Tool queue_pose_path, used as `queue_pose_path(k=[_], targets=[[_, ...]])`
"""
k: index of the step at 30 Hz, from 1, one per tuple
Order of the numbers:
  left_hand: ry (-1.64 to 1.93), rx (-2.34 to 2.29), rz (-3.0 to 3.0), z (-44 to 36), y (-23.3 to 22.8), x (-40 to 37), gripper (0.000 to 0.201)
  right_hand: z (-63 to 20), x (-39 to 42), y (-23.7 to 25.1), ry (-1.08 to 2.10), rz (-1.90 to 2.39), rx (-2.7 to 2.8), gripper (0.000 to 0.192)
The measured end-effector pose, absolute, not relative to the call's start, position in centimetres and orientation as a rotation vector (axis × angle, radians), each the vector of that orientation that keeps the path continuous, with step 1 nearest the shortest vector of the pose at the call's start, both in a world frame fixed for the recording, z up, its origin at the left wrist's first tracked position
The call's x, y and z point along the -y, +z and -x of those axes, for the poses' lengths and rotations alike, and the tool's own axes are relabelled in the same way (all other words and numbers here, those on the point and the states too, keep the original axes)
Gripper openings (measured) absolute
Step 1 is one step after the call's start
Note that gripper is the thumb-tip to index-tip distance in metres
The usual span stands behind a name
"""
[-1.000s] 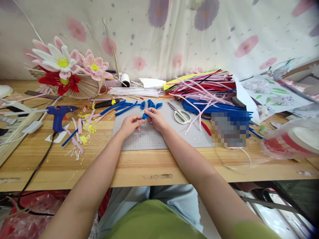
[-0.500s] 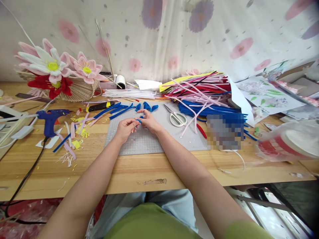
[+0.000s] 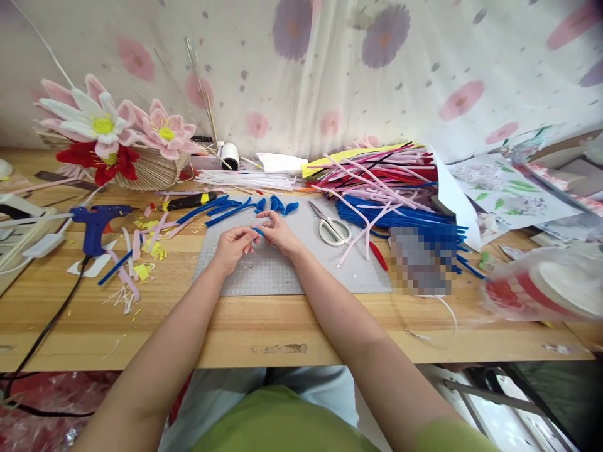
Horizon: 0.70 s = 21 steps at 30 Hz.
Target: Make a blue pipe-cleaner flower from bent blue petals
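Blue pipe-cleaner piece [image 3: 257, 231]: small, pinched between the fingertips of both hands, left hand [image 3: 232, 243] and right hand [image 3: 279, 230], just above a grey cutting mat [image 3: 282, 273] on the wooden surface [image 3: 235, 326]. Bent blue pieces [image 3: 277, 204] lie just beyond; scissors [image 3: 332, 226] to the right; blue glue gun [image 3: 97, 221] far left.

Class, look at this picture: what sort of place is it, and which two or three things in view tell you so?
Most likely a home craft table for making pipe-cleaner flowers. A heap of coloured pipe cleaners lies beside a grey cutting mat, a blue glue gun rests on the wood, and finished flowers stand at the back.
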<state>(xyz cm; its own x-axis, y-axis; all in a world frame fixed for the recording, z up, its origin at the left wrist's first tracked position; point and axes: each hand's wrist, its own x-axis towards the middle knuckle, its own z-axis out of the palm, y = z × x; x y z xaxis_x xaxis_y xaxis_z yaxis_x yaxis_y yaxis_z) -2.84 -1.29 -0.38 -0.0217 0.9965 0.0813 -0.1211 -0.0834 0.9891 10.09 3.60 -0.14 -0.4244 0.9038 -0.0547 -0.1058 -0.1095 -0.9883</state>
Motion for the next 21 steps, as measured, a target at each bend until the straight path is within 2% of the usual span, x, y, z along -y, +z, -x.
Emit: queue_pose_path(k=[5,9,14,18,21], targets=[[1.341,-1.108,-1.155,2.6,-0.3,1.5,0.024,-10.1,-3.4,-0.1,1.699,0.9,1.368,0.047],[1.277,-1.101,-1.152,2.6,-0.1,1.7,0.026,-10.8,-3.7,0.2,1.807,0.861,1.135,0.041],[1.225,-1.103,-1.219,3.1,0.3,2.2,0.028,-11.9,-4.1,0.5,1.846,0.872,0.997,0.047],[1.241,-1.16,-1.245,3.3,0.8,2.4,0.028,-12.3,-3.8,0.2,1.723,0.883,1.244,0.046],[1.249,-1.216,-1.174,3.2,0.9,2.4,0.027,-12.3,-3.6,-0.1,1.459,0.927,1.487,0.044]])
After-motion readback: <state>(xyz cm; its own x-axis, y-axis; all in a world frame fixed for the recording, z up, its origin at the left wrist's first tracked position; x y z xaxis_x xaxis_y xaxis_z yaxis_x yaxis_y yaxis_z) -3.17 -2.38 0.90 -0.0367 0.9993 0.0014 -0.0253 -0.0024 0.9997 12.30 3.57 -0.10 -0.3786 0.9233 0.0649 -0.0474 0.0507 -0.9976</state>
